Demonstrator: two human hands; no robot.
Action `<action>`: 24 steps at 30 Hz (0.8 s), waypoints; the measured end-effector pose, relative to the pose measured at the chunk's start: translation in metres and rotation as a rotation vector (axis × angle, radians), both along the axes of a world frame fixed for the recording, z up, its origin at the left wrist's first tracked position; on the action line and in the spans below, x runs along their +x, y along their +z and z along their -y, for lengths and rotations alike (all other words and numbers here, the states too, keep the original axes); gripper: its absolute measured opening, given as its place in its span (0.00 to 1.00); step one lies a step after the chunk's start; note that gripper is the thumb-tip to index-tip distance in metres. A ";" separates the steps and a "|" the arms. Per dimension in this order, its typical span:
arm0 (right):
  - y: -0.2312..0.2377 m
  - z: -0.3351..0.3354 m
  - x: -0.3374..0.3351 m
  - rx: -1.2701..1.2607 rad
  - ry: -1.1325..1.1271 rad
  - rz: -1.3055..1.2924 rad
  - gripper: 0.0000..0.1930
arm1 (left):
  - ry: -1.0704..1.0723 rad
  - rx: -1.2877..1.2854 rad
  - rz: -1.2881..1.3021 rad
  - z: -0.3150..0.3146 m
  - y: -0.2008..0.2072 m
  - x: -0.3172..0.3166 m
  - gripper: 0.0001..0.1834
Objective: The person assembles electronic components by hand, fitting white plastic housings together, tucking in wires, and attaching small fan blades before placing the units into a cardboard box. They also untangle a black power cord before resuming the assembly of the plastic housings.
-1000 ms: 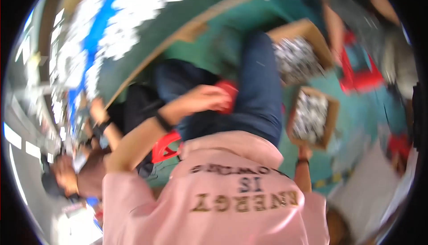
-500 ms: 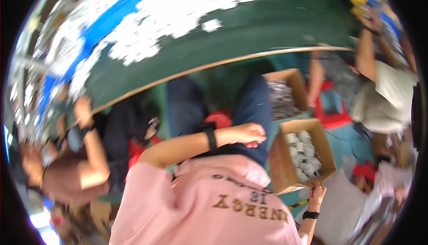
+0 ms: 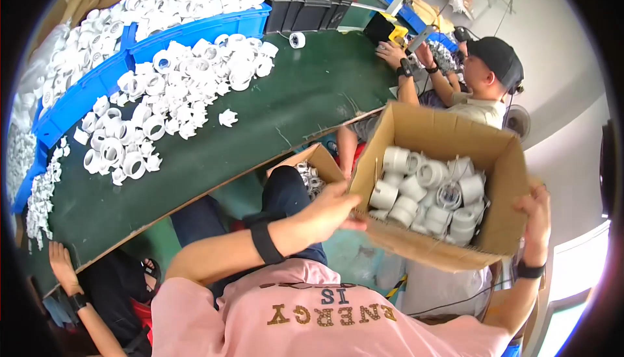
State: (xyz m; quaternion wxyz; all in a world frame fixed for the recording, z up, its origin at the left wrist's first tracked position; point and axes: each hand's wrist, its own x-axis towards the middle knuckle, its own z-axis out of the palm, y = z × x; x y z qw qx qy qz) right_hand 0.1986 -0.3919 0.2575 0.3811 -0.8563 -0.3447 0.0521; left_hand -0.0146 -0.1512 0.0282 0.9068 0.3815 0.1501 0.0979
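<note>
A cardboard box (image 3: 448, 126) is held up in front of me to the right, tilted so that its inside shows. Several white cylindrical plastic parts (image 3: 411, 188) lie in it; one shows what may be a metallic coil. My right hand (image 3: 536, 217) grips its right wall. At the opposite side, my left hand (image 3: 325, 211) is against the lower left corner, its fingers partly curled round the cardboard.
White plastic rings and small pronged pieces (image 3: 175, 87) are heaped on the green table (image 3: 305, 84). Behind them stand full blue bins (image 3: 201, 32) and a black crate (image 3: 305, 11). Another open box (image 3: 318, 159) sits under the table edge. Co-workers sit on either side.
The box has come up from beside my right leg to table height. My left hand has moved from over my lap to the box's left corner. My view has turned right.
</note>
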 end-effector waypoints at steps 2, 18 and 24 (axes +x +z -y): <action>0.018 -0.004 -0.024 0.161 -0.054 0.098 0.24 | 0.016 0.062 0.117 -0.018 0.022 -0.032 0.21; 0.085 -0.304 -0.056 -0.120 0.470 0.471 0.03 | 0.277 -0.137 0.352 -0.135 -0.034 0.010 0.19; 0.032 -0.431 -0.044 -0.241 0.469 0.973 0.09 | 0.573 -0.672 0.217 -0.147 -0.076 0.103 0.17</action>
